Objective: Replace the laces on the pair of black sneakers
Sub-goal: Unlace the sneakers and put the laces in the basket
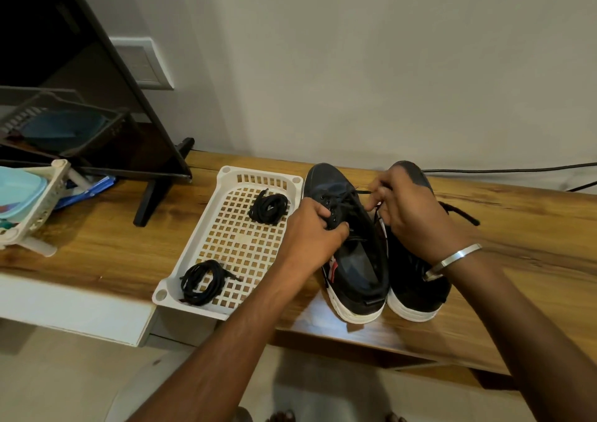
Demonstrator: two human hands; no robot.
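Note:
Two black sneakers with white soles stand side by side on the wooden table, toes away from me: the left sneaker (350, 253) and the right sneaker (416, 279). My left hand (315, 227) grips the left sneaker's eyelet flap. My right hand (410, 208) pinches the black lace (361, 193) of that shoe above its eyelets. Part of the right sneaker's lace (462, 213) trails out behind my right hand. Two coiled black laces lie in the white basket (226, 176): one coil (269, 208) at the far end, another coil (203, 281) at the near end.
A dark monitor (97, 98) on a stand sits at the back left of the table. At the far left stands a white rack (35, 208) with a light-blue lid. A black cable (517, 170) runs along the wall at right. The table's front edge is near me.

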